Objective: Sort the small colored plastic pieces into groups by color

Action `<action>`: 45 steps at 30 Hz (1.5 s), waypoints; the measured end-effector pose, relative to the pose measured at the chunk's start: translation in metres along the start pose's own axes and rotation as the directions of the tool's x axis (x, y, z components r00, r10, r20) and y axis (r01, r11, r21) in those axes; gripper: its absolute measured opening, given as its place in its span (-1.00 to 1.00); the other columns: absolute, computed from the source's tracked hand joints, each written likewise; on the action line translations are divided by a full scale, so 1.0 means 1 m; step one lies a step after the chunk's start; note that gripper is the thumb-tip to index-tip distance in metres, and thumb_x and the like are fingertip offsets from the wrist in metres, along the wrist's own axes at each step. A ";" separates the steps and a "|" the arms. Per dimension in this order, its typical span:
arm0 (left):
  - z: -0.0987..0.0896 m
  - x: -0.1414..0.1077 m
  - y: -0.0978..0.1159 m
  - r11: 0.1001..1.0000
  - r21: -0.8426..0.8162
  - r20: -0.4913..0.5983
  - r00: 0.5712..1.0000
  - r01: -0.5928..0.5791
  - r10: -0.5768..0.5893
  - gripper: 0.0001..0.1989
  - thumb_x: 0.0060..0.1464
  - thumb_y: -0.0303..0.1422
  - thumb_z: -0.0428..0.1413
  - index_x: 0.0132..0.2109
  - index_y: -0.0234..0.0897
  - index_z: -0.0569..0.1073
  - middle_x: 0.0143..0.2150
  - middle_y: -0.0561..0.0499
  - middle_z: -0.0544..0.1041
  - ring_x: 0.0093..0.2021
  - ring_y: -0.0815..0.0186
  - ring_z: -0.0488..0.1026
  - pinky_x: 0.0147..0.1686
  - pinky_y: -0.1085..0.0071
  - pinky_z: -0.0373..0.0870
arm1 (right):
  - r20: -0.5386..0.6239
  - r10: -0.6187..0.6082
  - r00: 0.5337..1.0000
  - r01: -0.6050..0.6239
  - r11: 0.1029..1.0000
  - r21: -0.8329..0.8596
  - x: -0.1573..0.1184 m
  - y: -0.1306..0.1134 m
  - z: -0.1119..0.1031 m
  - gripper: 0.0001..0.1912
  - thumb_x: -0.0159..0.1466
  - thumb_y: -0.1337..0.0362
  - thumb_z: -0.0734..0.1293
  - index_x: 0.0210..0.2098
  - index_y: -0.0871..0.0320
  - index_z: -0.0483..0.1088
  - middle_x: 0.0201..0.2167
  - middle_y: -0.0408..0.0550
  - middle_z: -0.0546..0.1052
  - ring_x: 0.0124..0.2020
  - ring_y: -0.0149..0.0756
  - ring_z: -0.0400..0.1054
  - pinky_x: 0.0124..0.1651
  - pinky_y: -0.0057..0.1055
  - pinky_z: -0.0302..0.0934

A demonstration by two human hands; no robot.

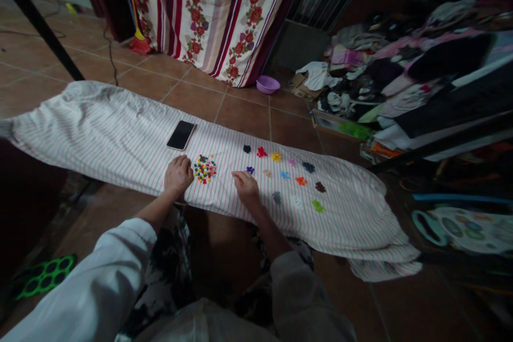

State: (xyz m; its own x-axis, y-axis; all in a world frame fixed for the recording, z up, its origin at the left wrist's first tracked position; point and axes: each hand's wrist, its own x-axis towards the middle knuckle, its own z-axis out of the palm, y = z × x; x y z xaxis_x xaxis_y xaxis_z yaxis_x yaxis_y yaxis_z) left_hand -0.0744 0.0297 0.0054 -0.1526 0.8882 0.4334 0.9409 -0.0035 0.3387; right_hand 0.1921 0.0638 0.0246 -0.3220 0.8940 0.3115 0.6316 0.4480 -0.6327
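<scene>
Just left of a mixed pile of small colourful pieces (205, 169), my left hand (178, 173) rests on the striped cloth (132, 128) with its fingers curled. My right hand (245, 186) is between that pile and several single-colour groups, thumb and forefinger pinched together; anything between them is too small to make out. The groups include a red one (261, 152), a yellow one (276, 156), a dark blue one (250, 170), an orange one (301, 181) and a lime green one (318, 206). A phone (181, 135) lies behind my left hand.
A floral curtain (224, 16) hangs beyond the cloth-covered surface, with a purple bowl (268, 84) on the tiled floor. Heaped clothes (385, 64) are at the right. A green object with round holes (48, 276) is at the lower left.
</scene>
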 end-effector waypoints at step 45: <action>-0.006 -0.045 0.014 0.983 0.179 0.314 0.949 -0.042 -0.016 -0.10 0.19 0.15 -0.11 0.37 -0.56 0.17 0.42 -0.45 0.11 0.46 -0.15 -0.04 0.36 -0.07 -0.03 | -0.019 0.190 0.982 -0.180 0.955 0.238 -0.010 -0.038 0.063 -0.82 0.35 0.22 0.24 -0.19 0.07 0.48 -0.19 -0.11 0.59 -0.21 -0.33 0.48 -0.05 -0.39 0.34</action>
State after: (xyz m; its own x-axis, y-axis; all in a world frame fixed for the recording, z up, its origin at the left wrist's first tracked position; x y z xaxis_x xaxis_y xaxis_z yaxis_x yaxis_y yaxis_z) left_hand -0.0561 -0.0129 -0.0046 -0.0653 0.9874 0.1439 0.9854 0.0410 0.1655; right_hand 0.1272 0.0376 0.0009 -0.1829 0.9627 0.1994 0.4933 0.2653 -0.8284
